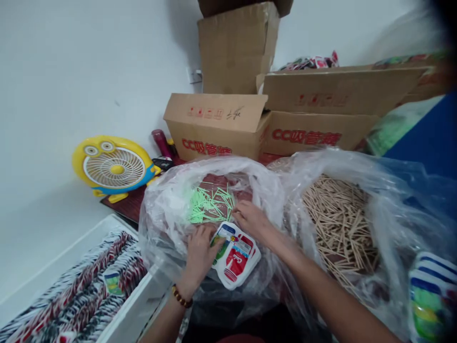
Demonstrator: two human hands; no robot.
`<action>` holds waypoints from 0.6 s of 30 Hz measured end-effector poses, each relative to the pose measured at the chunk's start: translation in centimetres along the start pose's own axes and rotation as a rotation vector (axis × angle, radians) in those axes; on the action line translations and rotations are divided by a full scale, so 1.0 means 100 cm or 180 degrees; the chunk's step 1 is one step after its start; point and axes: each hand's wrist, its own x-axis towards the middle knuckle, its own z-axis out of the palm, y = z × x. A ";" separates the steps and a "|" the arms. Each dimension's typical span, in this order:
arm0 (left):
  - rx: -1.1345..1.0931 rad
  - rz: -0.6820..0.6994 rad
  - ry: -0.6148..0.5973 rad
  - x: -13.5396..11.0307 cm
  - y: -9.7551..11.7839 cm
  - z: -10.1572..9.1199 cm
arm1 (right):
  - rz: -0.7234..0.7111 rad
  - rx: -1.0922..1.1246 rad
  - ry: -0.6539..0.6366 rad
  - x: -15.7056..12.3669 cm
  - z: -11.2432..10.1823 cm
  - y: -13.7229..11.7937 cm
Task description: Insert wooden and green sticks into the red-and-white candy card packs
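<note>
My left hand [200,251], with a beaded bracelet at the wrist, holds a small stack of printed packets [238,261], its thumb lying over their left part. The packets show a red cola bottle beside a green and blue bottle. Just beyond the stack, my right hand [250,220] has its fingers closed at the right edge of the thin green sticks [205,204]; what lies between its fingertips is hidden. These sticks are loose in an open clear plastic bag [262,178].
A second clear bag holds brown sticks [339,219] on the right, with more packets [430,295] near it. At left stands a white bin [117,224] packed with printed packets. Behind are a yellow fan [117,169] and cardboard boxes [214,138].
</note>
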 end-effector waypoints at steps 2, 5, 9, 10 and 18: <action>-0.0002 0.0007 -0.0168 0.000 0.003 0.002 | 0.0001 -0.0037 -0.0213 0.043 0.018 -0.009; -0.0131 -0.0097 -0.0303 0.000 0.002 0.007 | 0.0047 -0.0084 -0.0455 0.090 0.042 -0.020; -0.0463 -0.0436 -0.0319 0.000 -0.001 0.012 | 0.0374 -0.0239 -0.0613 0.137 0.067 -0.037; -0.0503 -0.0506 -0.0348 0.000 -0.001 0.012 | 0.0490 -0.0284 -0.0648 0.148 0.072 -0.042; -0.0237 -0.0683 -0.0539 0.010 0.005 0.013 | 0.1084 -0.0396 -0.1082 0.205 0.107 -0.064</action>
